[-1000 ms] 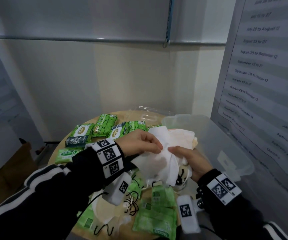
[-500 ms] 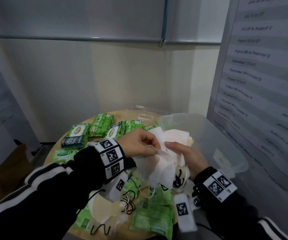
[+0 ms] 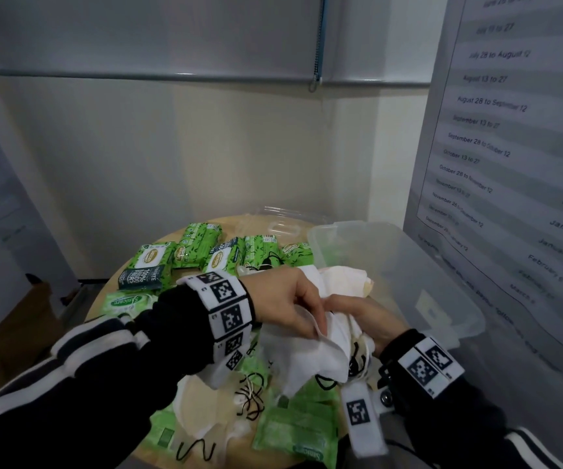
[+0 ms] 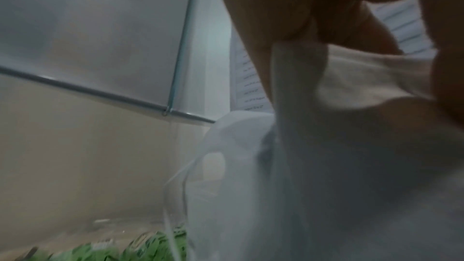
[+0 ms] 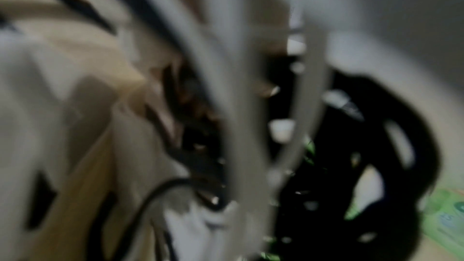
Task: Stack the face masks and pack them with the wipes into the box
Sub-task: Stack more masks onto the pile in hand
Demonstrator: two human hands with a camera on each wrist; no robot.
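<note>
Both hands hold a bundle of white and cream face masks (image 3: 310, 353) above the round table, just left of the clear plastic box (image 3: 408, 282). My left hand (image 3: 293, 302) grips the top of the bundle with curled fingers; the left wrist view shows its fingers (image 4: 301, 17) pinching the mask fabric (image 4: 351, 146). My right hand (image 3: 364, 319) clasps the bundle from the right, black ear loops (image 3: 354, 360) dangling below it. The right wrist view is blurred, showing mask fabric (image 5: 62, 106) and loops. Green wipe packs (image 3: 198, 245) lie at the back of the table and others (image 3: 297, 431) near me.
More masks with black loops (image 3: 212, 421) lie on the wooden table (image 3: 171, 238) under my arms. A clear lid (image 3: 283, 221) rests behind the box. A wall poster with dates (image 3: 510, 147) stands close on the right.
The two hands have drawn the mask bundle slightly lower and closer together, the left hand's fingers closing further over the top of the masks.
</note>
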